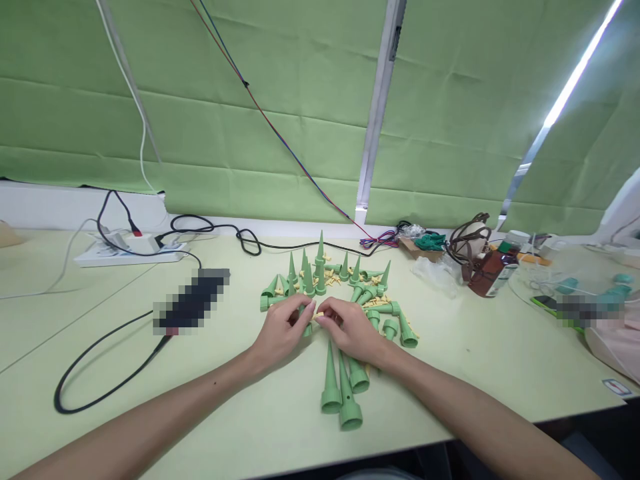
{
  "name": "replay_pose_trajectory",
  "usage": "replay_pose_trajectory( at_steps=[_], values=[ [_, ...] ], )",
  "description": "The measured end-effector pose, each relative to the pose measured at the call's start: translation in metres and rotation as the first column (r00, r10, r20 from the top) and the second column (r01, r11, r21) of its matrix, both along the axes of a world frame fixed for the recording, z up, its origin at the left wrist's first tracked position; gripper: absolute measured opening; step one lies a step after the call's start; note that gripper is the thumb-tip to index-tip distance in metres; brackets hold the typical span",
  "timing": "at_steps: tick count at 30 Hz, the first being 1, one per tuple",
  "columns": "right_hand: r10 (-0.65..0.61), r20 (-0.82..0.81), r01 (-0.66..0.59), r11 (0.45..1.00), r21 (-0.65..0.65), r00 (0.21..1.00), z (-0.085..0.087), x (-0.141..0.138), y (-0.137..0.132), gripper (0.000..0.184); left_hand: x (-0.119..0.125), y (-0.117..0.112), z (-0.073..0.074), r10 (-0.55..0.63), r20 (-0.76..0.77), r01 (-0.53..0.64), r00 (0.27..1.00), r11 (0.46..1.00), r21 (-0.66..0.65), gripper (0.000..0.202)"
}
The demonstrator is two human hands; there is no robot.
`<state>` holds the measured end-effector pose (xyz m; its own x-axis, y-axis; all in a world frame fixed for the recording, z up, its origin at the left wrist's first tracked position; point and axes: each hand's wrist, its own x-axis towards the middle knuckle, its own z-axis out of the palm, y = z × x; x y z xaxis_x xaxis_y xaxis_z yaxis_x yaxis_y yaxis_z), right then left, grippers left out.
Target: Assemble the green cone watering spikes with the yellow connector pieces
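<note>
Just in front of the cluster of green cones, my two hands meet with their fingertips close together. My left hand point(281, 328) is closed around a green cone-shaped spike point(307, 329), whose lower end shows below the fingers. Between thumb and fingers, my right hand point(354, 331) pinches a small yellow plastic piece point(319, 317) close to that spike. Other green spikes stand upright behind my hands, such as a tall spike point(321, 257). Several lie on their sides, including a spike point(331, 383) below my right hand. Small yellow pieces point(333, 277) are scattered among them.
To the left lie a dark, blurred device point(193, 303) with a looped black cable point(83, 347) and a white power strip point(130, 253). On the right stand a brown bottle point(493, 272), a clear plastic bag point(435, 275) and a green-edged phone point(555, 310). Cables run along the back wall.
</note>
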<state>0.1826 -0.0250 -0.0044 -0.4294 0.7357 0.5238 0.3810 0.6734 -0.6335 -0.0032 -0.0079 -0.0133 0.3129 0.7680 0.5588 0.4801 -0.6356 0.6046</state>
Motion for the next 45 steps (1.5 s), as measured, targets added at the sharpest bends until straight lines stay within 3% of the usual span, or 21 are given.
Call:
replay_pose_trajectory(
  at_steps=[15, 19, 25, 29, 45],
  values=[
    [-0.054, 0.104, 0.054, 0.999, 0.005, 0.993, -0.0019, -0.0005, 0.0023, 0.040, -0.0002, -0.0005, -0.0007, -0.037, -0.018, 0.038, 0.999, 0.999, 0.036, 0.025],
    [-0.060, 0.092, 0.060, 0.998, 0.007, 0.994, -0.0004, -0.0011, 0.0009, 0.038, -0.0007, -0.0004, -0.0005, -0.028, -0.019, 0.028, 0.999, 0.999, 0.025, 0.025],
    [-0.004, 0.037, 0.005, 1.000, -0.016, 0.999, 0.0024, -0.0005, -0.0022, 0.014, -0.0004, -0.0010, 0.0010, -0.019, -0.006, 0.019, 1.000, 1.000, -0.001, 0.027],
    [0.011, 0.041, -0.012, 1.000, 0.004, 0.999, 0.0027, 0.0005, -0.0020, 0.007, -0.0003, -0.0013, 0.0017, -0.021, -0.009, 0.021, 1.000, 1.000, -0.013, 0.027],
    [-0.017, 0.098, 0.017, 1.000, 0.000, 0.995, 0.0019, -0.0002, 0.0006, 0.024, -0.0003, -0.0014, 0.0012, -0.031, -0.019, 0.032, 0.999, 0.999, 0.011, 0.027]
  ],
)
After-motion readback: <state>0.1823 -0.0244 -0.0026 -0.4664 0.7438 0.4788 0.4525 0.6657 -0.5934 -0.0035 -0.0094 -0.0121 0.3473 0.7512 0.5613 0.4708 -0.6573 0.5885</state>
